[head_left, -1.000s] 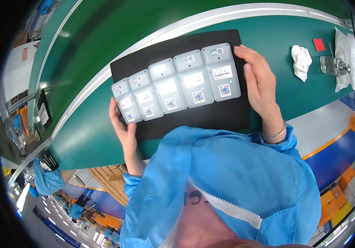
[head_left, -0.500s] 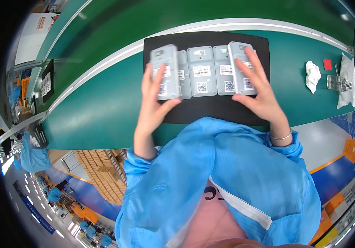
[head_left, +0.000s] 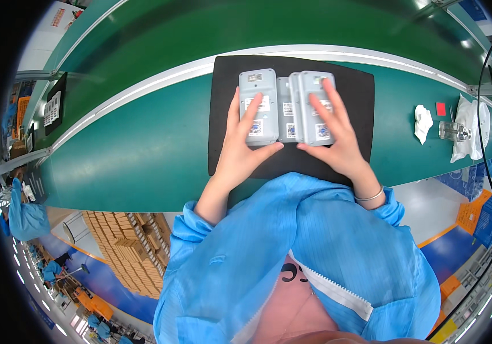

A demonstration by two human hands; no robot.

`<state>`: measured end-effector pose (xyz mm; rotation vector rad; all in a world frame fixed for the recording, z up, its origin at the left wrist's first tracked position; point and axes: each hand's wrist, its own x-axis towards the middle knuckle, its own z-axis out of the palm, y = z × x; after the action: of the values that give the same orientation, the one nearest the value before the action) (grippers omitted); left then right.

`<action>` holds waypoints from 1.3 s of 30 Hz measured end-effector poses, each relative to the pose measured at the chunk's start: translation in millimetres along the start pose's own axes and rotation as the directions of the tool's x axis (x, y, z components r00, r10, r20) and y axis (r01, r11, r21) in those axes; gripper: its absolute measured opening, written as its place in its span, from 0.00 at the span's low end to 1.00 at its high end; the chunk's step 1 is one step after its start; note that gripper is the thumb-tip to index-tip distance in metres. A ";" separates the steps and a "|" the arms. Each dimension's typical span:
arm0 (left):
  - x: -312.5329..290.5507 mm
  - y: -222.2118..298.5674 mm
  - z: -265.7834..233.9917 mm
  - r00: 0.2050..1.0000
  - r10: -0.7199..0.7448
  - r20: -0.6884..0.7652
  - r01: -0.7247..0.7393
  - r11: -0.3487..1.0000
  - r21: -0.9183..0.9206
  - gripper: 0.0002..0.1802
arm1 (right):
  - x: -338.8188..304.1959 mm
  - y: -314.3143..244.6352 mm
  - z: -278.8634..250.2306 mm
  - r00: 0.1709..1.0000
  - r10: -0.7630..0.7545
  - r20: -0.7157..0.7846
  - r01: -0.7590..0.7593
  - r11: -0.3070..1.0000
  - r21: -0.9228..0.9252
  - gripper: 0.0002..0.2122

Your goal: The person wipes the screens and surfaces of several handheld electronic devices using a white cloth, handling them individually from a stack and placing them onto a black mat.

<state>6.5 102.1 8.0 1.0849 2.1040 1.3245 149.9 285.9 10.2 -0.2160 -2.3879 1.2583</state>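
Several flat grey rectangular devices with rounded corners lie gathered on a black mat, labels and square codes facing up. My left hand grips the left grey device by its sides, thumb at the near edge. Around the right grey device my right hand is closed, fingers along its right side and thumb at its near edge. Another edge shows just left of that one, so these overlap. Between the hands, a middle grey device sits lower and partly covered. What lies beneath the outer two is hidden.
The mat rests on a green bench with a raised rail behind. To the right are a crumpled white tissue, a red square, a clear glass bottle and a white plastic bag. A black cable hangs there.
Both hands have moved toward each other with the devices in them. The spread row is now bunched and overlapping, with fewer devices showing between the hands. The view has shifted slightly.
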 end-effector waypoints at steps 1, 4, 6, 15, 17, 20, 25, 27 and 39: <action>-0.1 -2.3 -0.4 1.000 0.007 0.002 -0.007 1.000 0.002 0.57 | 2.3 -2.3 7.1 1.000 -0.023 0.007 0.023 1.000 -0.006 0.40; -3.2 -3.1 1.4 0.997 -0.014 -0.082 -0.028 0.871 -0.491 0.55 | 7.0 -9.5 19.5 0.999 0.010 -0.049 -0.003 0.990 0.141 0.47; -3.2 12.9 7.9 0.988 0.096 -0.119 -0.134 0.922 -0.363 0.55 | 6.3 -6.6 18.5 0.985 0.172 -0.004 -0.151 0.875 0.460 0.48; 9.5 35.1 36.6 0.943 0.329 -0.058 -0.333 0.941 -0.066 0.64 | 22.2 -22.0 12.1 0.969 0.246 0.010 -0.203 0.777 0.596 0.41; 9.6 15.2 20.5 0.987 0.157 -0.019 -0.156 0.946 -0.285 0.56 | 19.2 3.7 -6.3 0.964 0.246 0.103 -0.266 0.883 0.386 0.37; 27.1 -1.6 6.3 0.998 0.064 0.006 -0.061 0.977 -0.205 0.39 | 29.5 -4.3 -20.5 0.914 0.355 0.195 -0.349 0.935 -0.064 0.36; 39.2 10.0 18.1 0.990 -0.036 0.135 0.062 0.979 -0.196 0.39 | 24.9 -4.3 -5.7 0.912 0.392 0.124 -0.394 0.919 -0.007 0.40; 35.3 17.8 27.5 0.995 0.024 0.100 0.021 0.905 -0.424 0.42 | 12.9 -12.2 -0.4 0.921 0.378 0.096 -0.390 0.891 0.230 0.45; -22.7 18.4 33.5 0.960 0.259 0.103 -0.179 0.855 -0.487 0.48 | -45.3 -9.4 25.4 0.990 -0.132 0.050 0.130 0.991 0.024 0.64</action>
<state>50.7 107.1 8.0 1.1868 1.4503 1.6785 179.8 246.6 -8.3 -0.0198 -2.3885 1.2411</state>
